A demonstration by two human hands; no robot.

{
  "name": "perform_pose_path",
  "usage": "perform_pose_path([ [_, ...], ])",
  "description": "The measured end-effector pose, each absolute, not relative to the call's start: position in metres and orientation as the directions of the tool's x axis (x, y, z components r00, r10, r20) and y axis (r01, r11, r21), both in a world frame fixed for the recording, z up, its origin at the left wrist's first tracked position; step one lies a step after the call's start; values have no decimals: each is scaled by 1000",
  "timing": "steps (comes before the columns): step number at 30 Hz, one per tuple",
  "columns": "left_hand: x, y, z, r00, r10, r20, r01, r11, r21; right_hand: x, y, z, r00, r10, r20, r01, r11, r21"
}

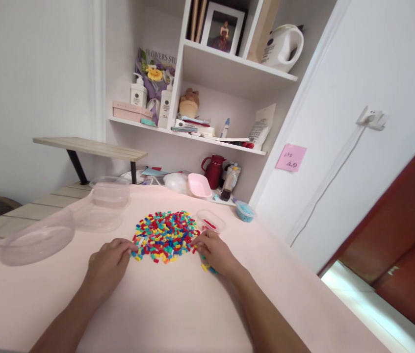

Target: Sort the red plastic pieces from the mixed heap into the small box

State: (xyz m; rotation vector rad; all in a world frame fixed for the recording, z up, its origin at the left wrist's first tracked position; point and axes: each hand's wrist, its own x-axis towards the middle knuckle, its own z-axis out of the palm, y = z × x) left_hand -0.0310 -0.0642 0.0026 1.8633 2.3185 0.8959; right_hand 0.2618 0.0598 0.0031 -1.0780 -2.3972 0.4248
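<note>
A broad heap of small toy bricks (168,233) in red, blue, yellow, green and other colours lies spread on the pink tabletop (156,304). At its left edge is my left hand (110,260), thumb and fingers drawn together, fingertips by the bricks; what they hold, if anything, is too small to make out. My right hand (215,252) reaches the heap's right edge with its fingers pinched, and their contents are hidden. Some yellow and blue bricks (205,267) show beneath this hand. Just beyond it stands a clear shallow tray (220,223) with several red bricks inside.
Clear plastic containers (36,242) stand on the left. A pink bowl (199,185), a dark red jug (214,171) and a bottle (229,184) are at the back. A round tub of light blue bits (245,212) sits near the right edge. A small wooden shelf (90,147) rises at back left.
</note>
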Motion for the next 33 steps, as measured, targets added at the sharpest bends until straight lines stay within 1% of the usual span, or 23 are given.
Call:
perform_pose_path([
  [3, -32, -64, 2, -288, 902, 323, 883, 120, 453, 265, 62, 5, -576, 779, 247, 653, 620, -434],
  [5, -32, -63, 2, -292, 900, 323, 884, 126, 450, 268, 63, 5, -559, 792, 248, 676, 607, -417],
  [10, -33, -62, 0, -285, 897, 338, 889, 116, 442, 268, 60, 5, -532, 786, 315, 634, 616, -468],
  [13, -34, -61, -2, -281, 898, 338, 889, 111, 444, 266, 58, 6, -569, 769, 292, 601, 631, -491],
  [17, -34, -61, -2, -273, 900, 338, 892, 106, 439, 265, 60, 5, -587, 768, 256, 607, 627, -489],
  [20, -33, -61, -1, -276, 903, 330, 892, 113, 437, 264, 61, 2, -577, 769, 276, 610, 631, -480],
  [22, -32, -62, 0, -279, 905, 320, 892, 122, 435, 262, 61, 3, -561, 761, 327, 593, 644, -483],
  [24, -32, -63, 1, -278, 908, 313, 892, 124, 434, 262, 61, 8, -498, 755, 428, 558, 656, -508],
  [25, -32, -63, 0, -275, 910, 312, 893, 121, 434, 262, 61, 11, -434, 756, 490, 544, 654, -526],
  [28, -33, -63, -1, -268, 912, 311, 896, 118, 428, 266, 68, 20, -151, 758, 635, 556, 596, -579],
  [30, -34, -63, -3, -267, 911, 314, 899, 118, 422, 272, 75, 24, 15, 752, 659, 590, 525, -613],
  [31, -35, -63, -3, -266, 911, 314, 899, 117, 421, 276, 79, 24, 67, 752, 656, 603, 494, -627],
  [33, -36, -62, -4, -268, 909, 320, 899, 116, 422, 283, 85, 24, 110, 755, 646, 611, 461, -643],
])
